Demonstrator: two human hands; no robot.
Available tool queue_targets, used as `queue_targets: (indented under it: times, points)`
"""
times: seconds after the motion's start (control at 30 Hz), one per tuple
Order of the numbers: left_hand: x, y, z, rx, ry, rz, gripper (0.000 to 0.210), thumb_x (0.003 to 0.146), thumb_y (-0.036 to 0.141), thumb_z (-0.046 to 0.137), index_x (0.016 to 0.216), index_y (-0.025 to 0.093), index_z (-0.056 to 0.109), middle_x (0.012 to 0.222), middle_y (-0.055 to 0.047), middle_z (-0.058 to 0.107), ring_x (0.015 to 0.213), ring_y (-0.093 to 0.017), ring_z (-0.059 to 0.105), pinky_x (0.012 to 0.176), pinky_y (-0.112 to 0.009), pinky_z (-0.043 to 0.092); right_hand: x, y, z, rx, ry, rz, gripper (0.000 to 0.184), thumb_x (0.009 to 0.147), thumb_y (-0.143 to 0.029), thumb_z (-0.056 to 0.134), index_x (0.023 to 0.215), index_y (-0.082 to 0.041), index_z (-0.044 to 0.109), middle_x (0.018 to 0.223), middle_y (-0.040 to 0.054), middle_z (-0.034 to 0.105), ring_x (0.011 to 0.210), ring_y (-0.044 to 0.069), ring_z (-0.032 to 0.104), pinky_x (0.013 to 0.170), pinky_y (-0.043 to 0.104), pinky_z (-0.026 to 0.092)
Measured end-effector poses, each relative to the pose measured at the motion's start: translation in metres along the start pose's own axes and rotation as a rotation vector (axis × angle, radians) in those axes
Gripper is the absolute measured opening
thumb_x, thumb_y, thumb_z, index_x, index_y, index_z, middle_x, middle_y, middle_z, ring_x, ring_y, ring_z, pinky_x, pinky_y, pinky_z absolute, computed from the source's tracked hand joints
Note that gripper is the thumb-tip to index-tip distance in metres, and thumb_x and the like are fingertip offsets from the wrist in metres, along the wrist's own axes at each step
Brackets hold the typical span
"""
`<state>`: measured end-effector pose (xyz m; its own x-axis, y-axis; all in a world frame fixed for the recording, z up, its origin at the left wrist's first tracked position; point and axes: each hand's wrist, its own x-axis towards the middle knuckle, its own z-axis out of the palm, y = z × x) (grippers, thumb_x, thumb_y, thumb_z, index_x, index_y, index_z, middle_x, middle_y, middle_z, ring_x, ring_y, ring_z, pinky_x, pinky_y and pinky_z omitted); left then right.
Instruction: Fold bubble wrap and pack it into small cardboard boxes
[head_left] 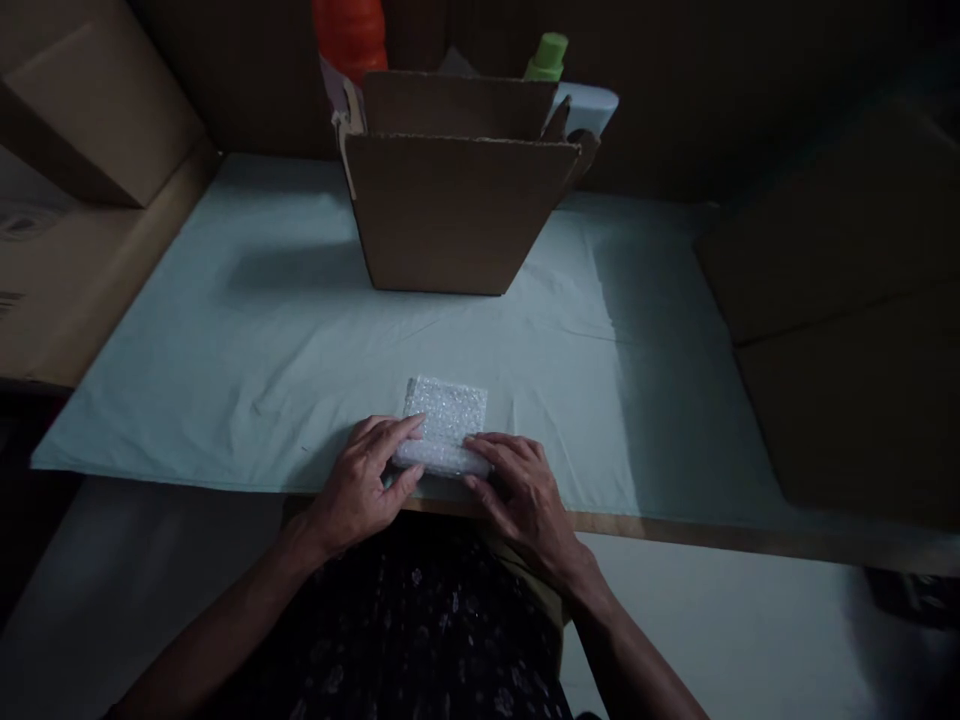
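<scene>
Near the front edge of the table lies a sheet of bubble wrap point(448, 405), its near end rolled into a small cylinder. My left hand point(367, 475) grips the left end of that roll, thumb on the near side and fingers over the top. At the right end, my right hand point(523, 492) holds the roll the same way. Flat bubble wrap stretches away from the roll on the cloth. Whether anything is inside the roll is hidden.
An open cardboard box point(457, 215) stands on the pale green cloth point(300, 350) beyond my hands. Behind it show an orange bottle point(350, 38) and a green-capped bottle point(550, 55). Large cardboard boxes flank the table at left point(105, 100) and right point(847, 300).
</scene>
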<state>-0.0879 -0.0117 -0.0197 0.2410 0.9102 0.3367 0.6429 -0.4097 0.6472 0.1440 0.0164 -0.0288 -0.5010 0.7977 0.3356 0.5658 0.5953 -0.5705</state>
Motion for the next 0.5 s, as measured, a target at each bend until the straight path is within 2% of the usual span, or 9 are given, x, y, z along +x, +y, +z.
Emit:
queue_targets:
  times: [0.13,0.23,0.37,0.5]
  points:
    - [0.016,-0.011,0.007,0.038,0.035,-0.059,0.045,0.093,0.022,0.061,0.137,0.018,0.052,0.107,-0.008,0.071,0.102,-0.022,0.063,0.092,-0.040,0.054,-0.001,-0.002,-0.002,-0.119,0.042,-0.017,0.038,0.095,-0.029,0.062,0.132,-0.024,0.055,0.131,0.0133,0.065,0.118,0.030,0.059,0.092,0.048,0.047]
    - [0.033,-0.021,0.015,0.122,0.091,-0.086,0.040,0.092,0.026,0.063,0.130,0.016,0.057,0.102,-0.008,0.071,0.098,-0.024,0.063,0.092,-0.043,0.053,0.006,-0.001,0.003,-0.217,0.022,-0.038,0.043,0.093,-0.027,0.064,0.135,-0.024,0.055,0.139,0.0137,0.060,0.124,0.031,0.055,0.096,0.049,0.044]
    - [0.037,-0.022,0.016,0.062,0.184,-0.222,0.037,0.092,0.034,0.062,0.125,0.016,0.060,0.102,-0.009,0.068,0.098,-0.023,0.063,0.092,-0.042,0.053,0.020,0.010,0.013,-0.234,0.026,-0.022,0.037,0.093,-0.022,0.063,0.130,-0.022,0.060,0.124,0.0107,0.070,0.119,0.029,0.059,0.095,0.046,0.044]
    - [0.015,-0.006,0.008,-0.303,0.205,-0.505,0.054,0.090,0.040,0.064,0.137,0.016,0.051,0.114,-0.011,0.064,0.094,-0.019,0.064,0.084,-0.036,0.056,0.030,0.019,0.015,-0.166,0.098,0.038,0.032,0.095,-0.024,0.063,0.127,-0.020,0.062,0.108,0.0099,0.075,0.111,0.028,0.063,0.091,0.045,0.045]
